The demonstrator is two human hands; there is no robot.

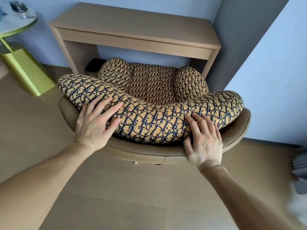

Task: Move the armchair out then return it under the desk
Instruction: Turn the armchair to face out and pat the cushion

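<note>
The armchair (149, 117) has yellow cushions with a dark pattern and a tan leather shell. It faces the light wooden desk (132, 30), with its seat front and armrests just under the desk's edge. My left hand (96, 123) lies flat on the left part of the curved back cushion, fingers spread. On the right part of that cushion rests my right hand (202, 138), fingers spread too, its thumb down against the leather rim. Neither hand is closed around anything.
A yellow-green side table (25, 68) with a round pale top stands at the left by the wall. A dark box (93, 66) sits on the floor under the desk's left side. A wall corner juts out at the right. Wooden floor lies behind the chair.
</note>
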